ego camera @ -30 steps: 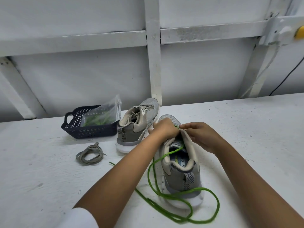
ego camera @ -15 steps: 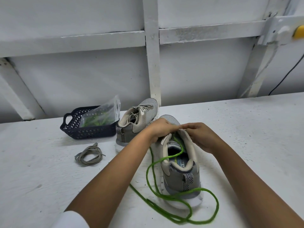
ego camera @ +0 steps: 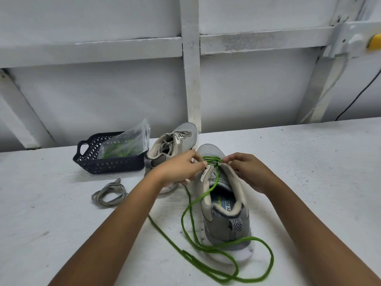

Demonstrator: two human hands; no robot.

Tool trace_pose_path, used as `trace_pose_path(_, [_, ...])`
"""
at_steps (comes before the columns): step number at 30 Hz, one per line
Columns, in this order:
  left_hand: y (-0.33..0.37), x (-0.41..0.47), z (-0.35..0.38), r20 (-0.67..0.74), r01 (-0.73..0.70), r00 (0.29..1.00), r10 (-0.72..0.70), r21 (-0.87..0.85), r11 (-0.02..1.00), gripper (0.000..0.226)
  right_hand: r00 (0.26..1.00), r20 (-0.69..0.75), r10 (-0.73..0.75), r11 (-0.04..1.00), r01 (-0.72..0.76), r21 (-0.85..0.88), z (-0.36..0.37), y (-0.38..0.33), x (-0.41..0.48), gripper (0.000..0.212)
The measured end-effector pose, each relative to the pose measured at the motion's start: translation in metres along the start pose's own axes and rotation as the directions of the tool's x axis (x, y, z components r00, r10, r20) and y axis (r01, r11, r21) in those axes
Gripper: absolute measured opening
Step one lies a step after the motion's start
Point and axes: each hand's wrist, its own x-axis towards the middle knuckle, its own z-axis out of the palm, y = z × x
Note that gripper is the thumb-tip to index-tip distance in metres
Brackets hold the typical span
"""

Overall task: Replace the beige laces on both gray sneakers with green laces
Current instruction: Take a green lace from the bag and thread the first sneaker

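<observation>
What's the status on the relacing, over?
Left hand and right hand both pinch green lace at near sneaker's toe-end eyelets. Far sneaker not yet relaced. Slack lace loops round the heel; nothing blocking.

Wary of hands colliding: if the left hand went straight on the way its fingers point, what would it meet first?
The left hand points across the near sneaker, already at the green lace; beyond that, probably the right hand, though depth is unclear.

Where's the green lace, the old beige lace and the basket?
green lace (ego camera: 273, 261), head view, right bend of the loose loop.
beige lace (ego camera: 103, 201), head view, lower left of the coil.
dark blue basket (ego camera: 111, 165), head view, front wall.
</observation>
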Motion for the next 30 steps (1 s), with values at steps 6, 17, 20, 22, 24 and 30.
trace_pose_path(6, [0.007,-0.034,-0.031,0.135,-0.018,0.99,0.034,-0.115,0.993,0.013,1.0,0.012,0.013,0.999,-0.013,0.033,-0.001,-0.006,-0.003,0.019])
trace_pose_path(17, [0.067,-0.044,-0.081,0.093,-0.113,0.935,0.342,-0.836,0.537,0.037,0.903,0.383,-0.195,0.918,0.305,-0.253,0.036,-0.084,-0.046,0.064])
trace_pose_path(20, [0.076,-0.036,-0.074,0.012,-0.135,0.953,0.301,-0.878,0.459,0.039,0.819,0.551,-0.161,0.774,0.451,-0.445,0.054,-0.093,-0.054,0.045])
trace_pose_path(22, [0.075,-0.03,-0.069,-0.067,-0.187,0.958,0.278,-0.882,0.433,0.033,0.819,0.551,-0.159,0.808,0.429,-0.405,0.06,-0.097,-0.054,0.025])
trace_pose_path(24, [0.069,-0.026,-0.063,-0.122,-0.219,0.964,0.237,-0.87,0.442,0.024,0.859,0.484,-0.169,0.917,0.318,-0.242,0.061,-0.107,-0.053,0.025])
trace_pose_path(30, [0.033,-0.029,-0.024,-0.019,-0.09,0.99,0.138,-0.845,0.527,0.032,0.96,0.148,-0.239,0.932,0.184,0.314,0.038,-0.142,-0.032,0.028])
